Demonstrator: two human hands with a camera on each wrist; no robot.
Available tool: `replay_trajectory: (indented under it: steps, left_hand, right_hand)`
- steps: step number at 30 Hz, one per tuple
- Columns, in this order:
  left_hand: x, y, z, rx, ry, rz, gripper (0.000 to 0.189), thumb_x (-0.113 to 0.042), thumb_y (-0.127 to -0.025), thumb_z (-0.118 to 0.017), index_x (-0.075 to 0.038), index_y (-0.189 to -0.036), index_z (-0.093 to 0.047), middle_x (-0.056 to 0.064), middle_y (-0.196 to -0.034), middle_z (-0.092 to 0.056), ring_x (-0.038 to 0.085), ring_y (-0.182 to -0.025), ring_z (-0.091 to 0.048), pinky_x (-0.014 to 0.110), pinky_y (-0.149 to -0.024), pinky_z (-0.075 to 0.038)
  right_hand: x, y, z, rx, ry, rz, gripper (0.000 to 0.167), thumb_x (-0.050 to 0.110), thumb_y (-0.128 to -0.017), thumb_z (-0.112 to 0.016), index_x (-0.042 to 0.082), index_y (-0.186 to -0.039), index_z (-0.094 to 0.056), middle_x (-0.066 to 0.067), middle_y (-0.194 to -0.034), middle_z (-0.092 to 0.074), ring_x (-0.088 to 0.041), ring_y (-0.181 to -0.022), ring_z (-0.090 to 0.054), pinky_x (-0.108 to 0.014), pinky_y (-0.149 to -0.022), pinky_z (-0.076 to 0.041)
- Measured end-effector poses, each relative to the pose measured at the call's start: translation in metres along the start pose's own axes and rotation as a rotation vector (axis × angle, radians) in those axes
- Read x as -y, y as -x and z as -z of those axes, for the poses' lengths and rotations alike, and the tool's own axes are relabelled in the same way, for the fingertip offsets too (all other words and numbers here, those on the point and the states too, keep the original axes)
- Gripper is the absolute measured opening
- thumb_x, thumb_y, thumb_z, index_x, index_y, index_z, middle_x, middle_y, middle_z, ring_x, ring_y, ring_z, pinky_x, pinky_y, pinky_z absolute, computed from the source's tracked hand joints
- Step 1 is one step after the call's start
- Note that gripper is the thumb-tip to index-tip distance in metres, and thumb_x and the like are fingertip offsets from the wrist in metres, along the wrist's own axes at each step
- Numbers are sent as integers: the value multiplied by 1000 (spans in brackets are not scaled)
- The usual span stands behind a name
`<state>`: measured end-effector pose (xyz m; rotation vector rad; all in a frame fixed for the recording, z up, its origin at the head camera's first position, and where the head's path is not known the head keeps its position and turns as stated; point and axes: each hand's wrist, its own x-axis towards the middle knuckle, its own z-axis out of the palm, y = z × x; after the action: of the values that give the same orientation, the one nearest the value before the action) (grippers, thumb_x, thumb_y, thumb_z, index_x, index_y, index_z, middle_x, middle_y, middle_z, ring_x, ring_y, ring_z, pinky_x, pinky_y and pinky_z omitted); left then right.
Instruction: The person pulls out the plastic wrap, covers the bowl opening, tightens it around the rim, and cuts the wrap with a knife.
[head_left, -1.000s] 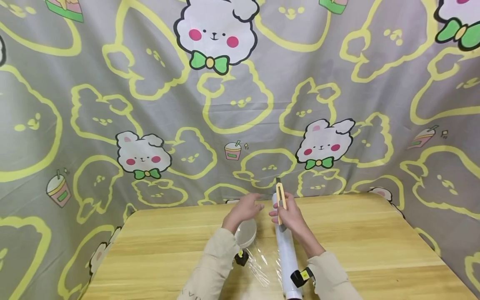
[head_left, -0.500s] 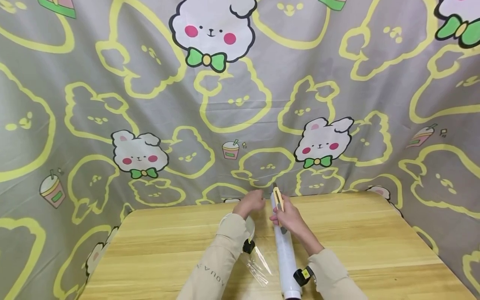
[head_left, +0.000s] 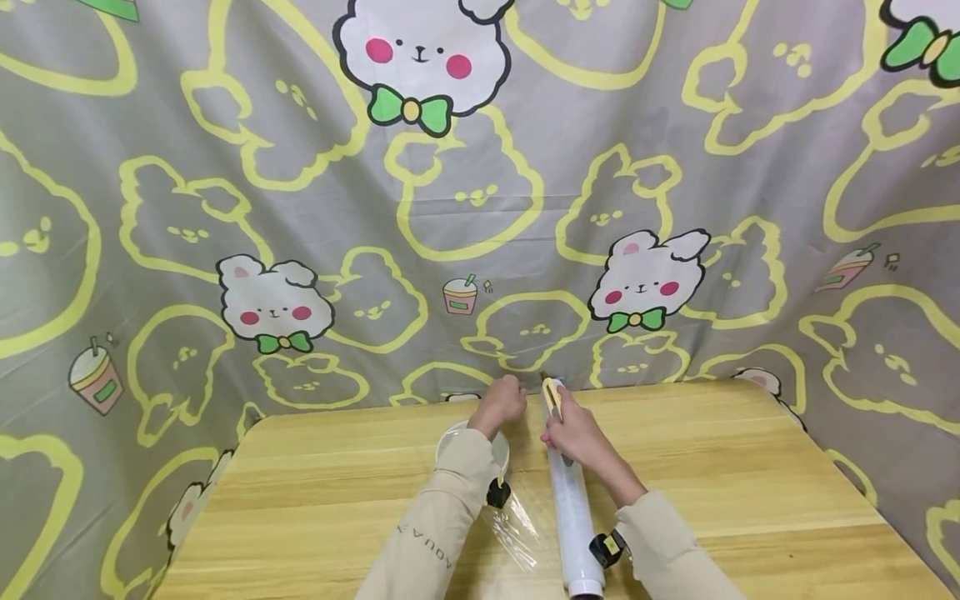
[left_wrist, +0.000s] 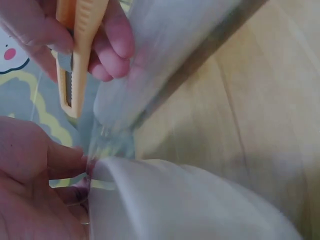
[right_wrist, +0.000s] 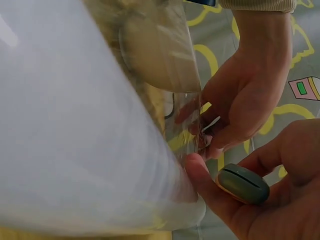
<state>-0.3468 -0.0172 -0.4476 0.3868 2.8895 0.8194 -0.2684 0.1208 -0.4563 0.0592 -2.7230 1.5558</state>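
In the head view my left hand (head_left: 504,404) reaches over a white bowl (head_left: 453,436), which the sleeve partly covers. Its fingers pinch the edge of clear cling film (right_wrist: 182,115), as the right wrist view shows. My right hand (head_left: 583,432) grips a yellow utility knife (left_wrist: 82,55) beside the far end of a cling film roll (head_left: 576,521). The knife's tip points toward the back of the table, close to the film between roll and left hand. Whether the blade touches the film cannot be told. A sheet of film stretches from the roll over the bowl.
The wooden table (head_left: 712,492) ends at a grey patterned curtain (head_left: 360,208) just beyond both hands. Loose film with shiny creases (head_left: 516,537) lies left of the roll. A black camera sits on each wrist.
My left hand has moved forward and its fingers have closed on the film edge, with the sleeve now over the bowl. The knife has dipped lower toward the roll's far end.
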Motion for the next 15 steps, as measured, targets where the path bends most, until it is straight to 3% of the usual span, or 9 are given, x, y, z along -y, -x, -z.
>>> replay_trajectory:
  steps: [9, 12, 15]
  left_hand:
    - [5, 0, -4, -103, 89, -21, 45, -7, -97, -58, -15, -56, -41, -3, -54, -40, 13, -53, -40, 25, -48, -32]
    - [8, -2, -7, -108, 163, -41, 45, -6, -96, -57, -16, -54, -45, -3, -53, -53, 11, -50, -43, 23, -47, -33]
    - [12, -2, -9, -82, 247, -35, 40, -7, -97, -55, -10, -57, -55, 8, -65, -70, 16, -54, -57, 21, -48, -36]
  right_hand:
    - [5, -6, -2, 18, 116, -24, 63, -1, -97, -43, -15, -154, -22, -5, -68, -63, -16, -55, -65, -29, -53, -54]
    - [6, -8, -1, 33, 121, -35, 63, 0, -97, -42, -15, -154, -21, -6, -66, -64, -16, -54, -64, -28, -52, -53]
    - [6, -9, 0, 54, 128, -39, 64, 2, -97, -41, -15, -155, -19, -6, -63, -64, -16, -53, -62, -28, -51, -51]
